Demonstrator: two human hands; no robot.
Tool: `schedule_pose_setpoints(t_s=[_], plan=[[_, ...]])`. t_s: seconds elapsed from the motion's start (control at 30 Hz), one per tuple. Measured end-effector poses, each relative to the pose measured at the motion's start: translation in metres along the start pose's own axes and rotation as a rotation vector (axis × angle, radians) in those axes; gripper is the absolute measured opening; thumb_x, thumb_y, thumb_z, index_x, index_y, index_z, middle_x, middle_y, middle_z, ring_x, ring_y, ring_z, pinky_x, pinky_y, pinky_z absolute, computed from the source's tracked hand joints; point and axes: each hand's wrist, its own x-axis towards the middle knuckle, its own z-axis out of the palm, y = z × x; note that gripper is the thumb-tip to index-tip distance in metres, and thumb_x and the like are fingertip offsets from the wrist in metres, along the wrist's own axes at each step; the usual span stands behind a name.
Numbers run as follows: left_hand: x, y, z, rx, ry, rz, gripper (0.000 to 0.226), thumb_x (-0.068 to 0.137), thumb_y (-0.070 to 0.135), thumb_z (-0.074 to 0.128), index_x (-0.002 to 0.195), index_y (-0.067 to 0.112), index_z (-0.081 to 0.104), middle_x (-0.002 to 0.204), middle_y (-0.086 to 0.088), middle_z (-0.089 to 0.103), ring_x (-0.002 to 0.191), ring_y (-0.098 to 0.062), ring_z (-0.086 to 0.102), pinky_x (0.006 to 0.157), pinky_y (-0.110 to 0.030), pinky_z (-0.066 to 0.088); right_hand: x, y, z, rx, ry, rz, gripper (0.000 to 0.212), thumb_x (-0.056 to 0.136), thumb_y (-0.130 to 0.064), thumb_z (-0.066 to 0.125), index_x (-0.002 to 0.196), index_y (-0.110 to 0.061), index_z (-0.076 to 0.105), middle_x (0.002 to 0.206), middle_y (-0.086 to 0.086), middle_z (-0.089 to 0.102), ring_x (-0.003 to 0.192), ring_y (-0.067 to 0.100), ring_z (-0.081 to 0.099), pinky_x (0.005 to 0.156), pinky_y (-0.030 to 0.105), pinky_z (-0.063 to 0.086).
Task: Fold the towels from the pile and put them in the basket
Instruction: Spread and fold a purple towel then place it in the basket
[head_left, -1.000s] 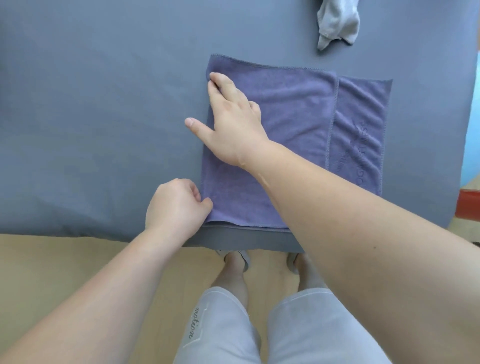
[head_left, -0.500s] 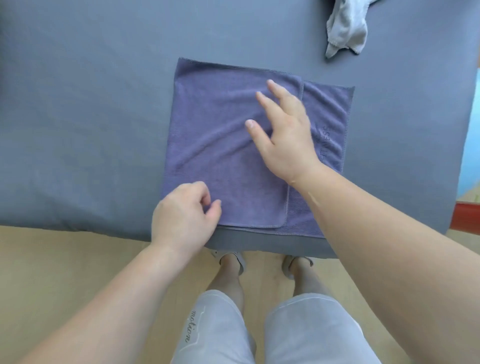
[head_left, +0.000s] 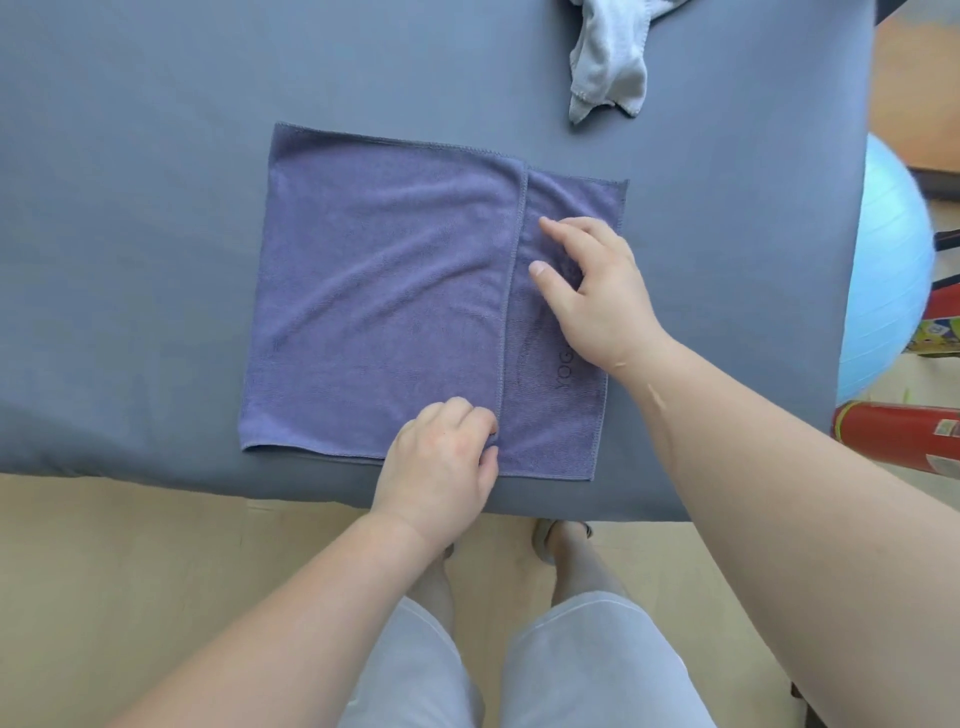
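A purple towel (head_left: 379, 291) lies flat on the grey table (head_left: 130, 208), folded so that its upper layer ends at a stitched edge right of the middle. My left hand (head_left: 441, 462) pinches the near corner of that upper layer at the towel's front edge. My right hand (head_left: 592, 291) rests on the uncovered right strip with its fingers curled, thumb and forefinger touching the cloth. A crumpled pale grey towel (head_left: 608, 62) lies at the far edge of the table. No basket is in view.
The table's near edge runs just in front of the towel, with my legs and wooden floor below. A light blue exercise ball (head_left: 883, 270) and a red cylinder (head_left: 898, 439) stand beyond the table's right side.
My right hand slid rightwards across the towel, from its left edge to the right strip. My left hand moved right along the front edge to the upper layer's corner.
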Motion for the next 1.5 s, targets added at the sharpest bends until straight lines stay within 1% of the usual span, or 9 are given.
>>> schedule_pose_setpoints(t_s=[0.27,0.53,0.7,0.83,0.93,1.1,1.2,1.33,1.5], plan=[[0.002,0.008,0.003,0.063,0.023,-0.059,0.017,0.073,0.029,0.051,0.073,0.014,0.06,0.073,-0.002,0.052,0.067,-0.028,0.053,0.055,-0.036,0.049,0.02,-0.032,0.004,-0.274,-0.075,-0.007,0.046,0.099,-0.045,0.05,0.145,-0.036,0.05,0.152,-0.013,0.042,0.133,0.027,0.033,0.11,0.045,0.034],[0.009,0.005,-0.003,-0.03,0.014,-0.084,0.012,0.068,0.011,0.064,0.076,0.017,0.07,0.072,0.002,0.06,0.067,-0.026,0.06,0.052,-0.032,0.05,0.031,-0.024,0.001,-0.208,-0.171,0.016,0.056,0.099,-0.043,0.054,0.151,-0.028,0.043,0.154,-0.015,0.035,0.135,0.026,0.027,0.116,0.037,0.028],[0.009,-0.001,-0.016,-0.186,-0.039,-0.112,0.017,0.08,0.008,0.064,0.091,0.019,0.073,0.081,0.01,0.058,0.078,-0.017,0.06,0.07,-0.032,0.052,0.035,-0.025,-0.005,-0.16,-0.209,0.03,0.055,0.1,-0.04,0.056,0.151,-0.025,0.044,0.156,-0.012,0.036,0.135,0.028,0.027,0.115,0.028,0.018],[-0.001,0.002,-0.042,-0.277,0.013,-0.161,0.024,0.075,0.016,0.057,0.092,0.022,0.073,0.076,0.014,0.055,0.069,-0.003,0.051,0.07,-0.028,0.05,0.029,-0.041,-0.018,0.062,-0.118,0.0,0.044,0.099,-0.027,0.058,0.142,-0.019,0.056,0.146,-0.008,0.048,0.132,0.02,0.043,0.116,0.029,0.03],[-0.008,0.017,-0.069,-0.302,0.097,-0.152,0.025,0.07,0.014,0.058,0.088,0.021,0.074,0.072,0.013,0.055,0.066,-0.002,0.051,0.065,-0.022,0.047,0.013,-0.065,-0.042,0.336,-0.036,-0.043,0.034,0.099,-0.013,0.057,0.132,-0.013,0.064,0.131,-0.01,0.054,0.107,0.002,0.058,0.103,0.018,0.042],[-0.006,0.058,-0.09,-0.364,0.149,-0.026,0.025,0.067,0.005,0.063,0.086,0.017,0.073,0.071,0.011,0.055,0.064,-0.005,0.051,0.061,-0.017,0.044,-0.002,-0.073,-0.082,0.573,0.037,-0.057,0.032,0.1,-0.01,0.054,0.129,-0.007,0.065,0.128,-0.008,0.056,0.095,0.009,0.064,0.091,0.038,0.058],[0.003,0.072,-0.066,-0.36,0.099,-0.006,0.024,0.068,0.005,0.063,0.086,0.018,0.072,0.072,0.011,0.054,0.066,-0.006,0.051,0.062,-0.019,0.045,-0.001,-0.05,-0.09,0.572,0.071,0.019,0.03,0.1,-0.01,0.054,0.128,-0.008,0.065,0.13,-0.004,0.055,0.103,0.019,0.067,0.087,0.038,0.06],[0.016,0.075,-0.013,-0.261,-0.116,-0.063,0.019,0.077,0.009,0.061,0.089,0.02,0.07,0.078,0.011,0.05,0.077,-0.015,0.055,0.069,-0.034,0.05,0.004,-0.005,-0.07,0.39,-0.04,0.167,0.038,0.096,-0.01,0.056,0.134,-0.014,0.061,0.13,-0.015,0.051,0.099,0.012,0.065,0.098,0.041,0.054],[0.029,0.076,0.016,-0.162,-0.201,-0.168,0.018,0.081,0.015,0.058,0.093,0.024,0.067,0.084,0.009,0.053,0.084,-0.019,0.056,0.07,-0.033,0.046,0.001,0.016,-0.055,0.357,-0.167,0.283,0.057,0.092,0.0,0.048,0.147,-0.015,0.048,0.147,-0.012,0.038,0.097,0.009,0.057,0.085,0.019,0.044]])
